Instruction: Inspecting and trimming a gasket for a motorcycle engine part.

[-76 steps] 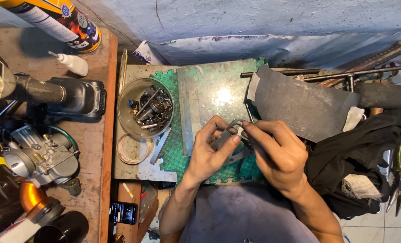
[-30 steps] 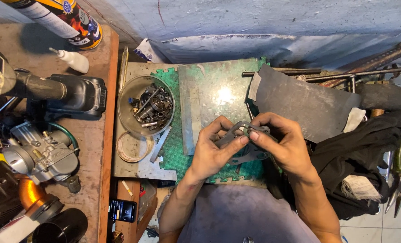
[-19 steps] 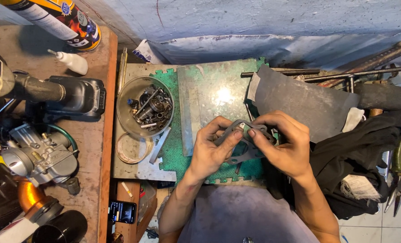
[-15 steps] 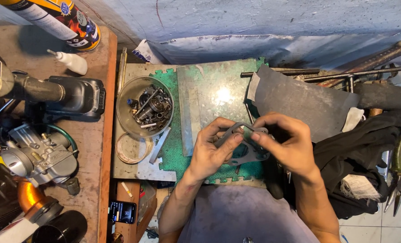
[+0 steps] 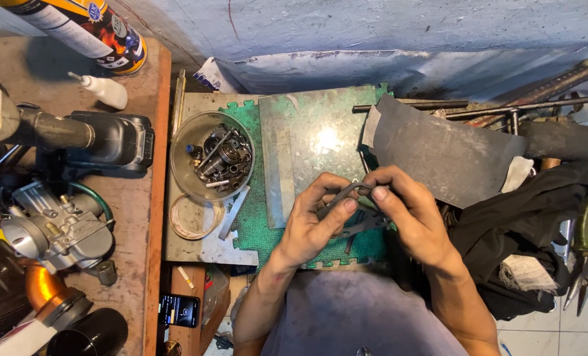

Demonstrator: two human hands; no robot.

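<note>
Two bare hands meet over a green foam mat (image 5: 254,224) with jigsaw-toothed edges, pinching one thin grey gasket (image 5: 353,204) between them. The gasket is flat and dull, cut as a narrow curved band with openings; its exact outline is partly hidden by fingers. The left hand (image 5: 314,221) lies palm-down, wrist bent up from below, thumb and forefinger closed on the gasket's near edge. The right hand (image 5: 409,211) curls in from the right, its fingertips closed on the upper arc of the same piece, so both grips are narrow and holding it just above the mat. Under the hands lies a scuffed, shiny sheet of metal (image 5: 314,142), rectangular and greenish with wear. Just right of it rests a matte dark grey sheet (image 5: 439,155) with an angled cut edge. To the left stands a clear round bowl (image 5: 182,165) filled with small oily steel parts. Farther left, on the worn wooden table (image 5: 136,217), sits a cast-metal carburettor (image 5: 57,227).
</note>
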